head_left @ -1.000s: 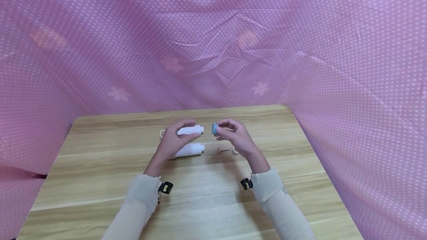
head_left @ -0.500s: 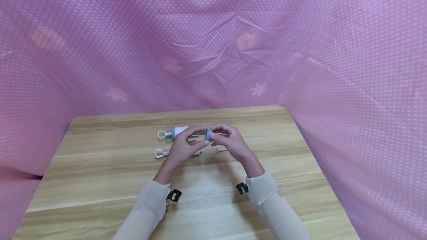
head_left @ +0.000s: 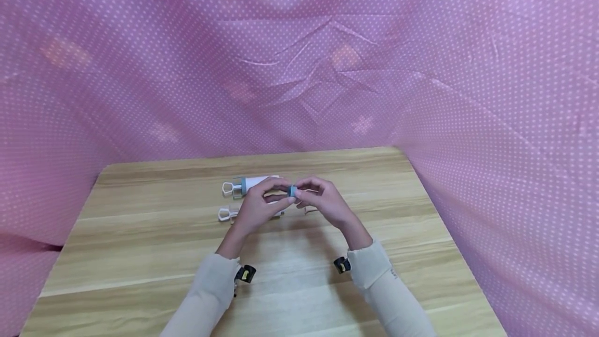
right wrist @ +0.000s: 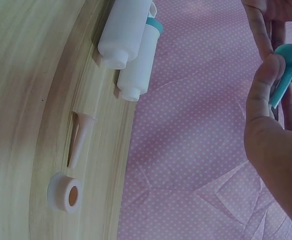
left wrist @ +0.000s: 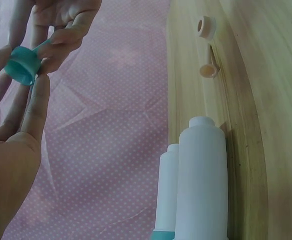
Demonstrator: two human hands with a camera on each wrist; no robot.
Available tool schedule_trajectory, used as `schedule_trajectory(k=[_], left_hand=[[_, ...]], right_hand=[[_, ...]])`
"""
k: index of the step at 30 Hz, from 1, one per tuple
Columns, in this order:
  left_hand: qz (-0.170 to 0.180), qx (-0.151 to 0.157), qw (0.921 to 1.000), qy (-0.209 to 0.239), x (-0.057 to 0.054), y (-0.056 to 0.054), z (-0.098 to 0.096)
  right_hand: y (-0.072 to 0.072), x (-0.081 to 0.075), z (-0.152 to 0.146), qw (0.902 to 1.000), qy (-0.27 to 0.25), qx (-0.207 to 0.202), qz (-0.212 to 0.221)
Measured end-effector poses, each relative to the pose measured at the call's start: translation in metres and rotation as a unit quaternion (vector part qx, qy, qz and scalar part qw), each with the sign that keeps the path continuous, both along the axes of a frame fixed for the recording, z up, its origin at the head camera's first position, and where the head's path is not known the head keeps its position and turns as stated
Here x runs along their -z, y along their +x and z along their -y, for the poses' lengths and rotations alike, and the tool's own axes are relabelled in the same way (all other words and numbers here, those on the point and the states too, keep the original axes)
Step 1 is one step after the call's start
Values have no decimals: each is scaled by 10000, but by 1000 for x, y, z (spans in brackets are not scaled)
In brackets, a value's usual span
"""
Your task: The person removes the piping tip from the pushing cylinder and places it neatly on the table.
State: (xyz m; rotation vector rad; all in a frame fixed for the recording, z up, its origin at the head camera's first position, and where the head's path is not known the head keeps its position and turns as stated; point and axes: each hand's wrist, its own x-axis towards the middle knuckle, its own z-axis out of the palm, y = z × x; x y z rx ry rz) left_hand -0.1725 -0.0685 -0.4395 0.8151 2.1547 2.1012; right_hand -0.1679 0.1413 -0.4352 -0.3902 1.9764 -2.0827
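Observation:
A small teal nozzle cap (head_left: 292,191) with a wide cup and a narrow stem is held up between both hands. My left hand (head_left: 259,203) pinches its cup between thumb and fingertips. From the other side, my right hand (head_left: 326,201) pinches it by the stem; the teal stem (right wrist: 284,89) shows beside the thumb in the right wrist view. Below lie two white syringe-like tubes: the far tube (head_left: 255,181) has a teal collar, and the near tube (left wrist: 201,185) is partly covered by my left hand in the head view.
On the wooden table (head_left: 140,254), a pale pink funnel-shaped nozzle (right wrist: 81,137) and a pink ring cap (right wrist: 66,192) lie beyond the tubes' narrow ends. Looped white handles (head_left: 226,215) stick out at the tubes' left. A pink dotted cloth (head_left: 299,66) surrounds the table.
My left hand has moved right from above the tubes and now pinches the teal nozzle cap too. My right hand has brought the cap slightly left, and its cup has turned since.

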Motion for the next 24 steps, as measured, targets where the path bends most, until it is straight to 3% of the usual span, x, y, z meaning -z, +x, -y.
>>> schedule_trajectory(k=[12,20,24], left_hand=[[51,34,10000,-24,-1,-3,2],[31,-161,9998,89,-4,-5,3],[68,-226,9996,160,-2,-8,4]], right_hand=[[-1,5,-1,10000,48,-53,20],[2,22,-6,9915,-1130,-422,492],[2,27,-6,9910,-1172,-324,561]])
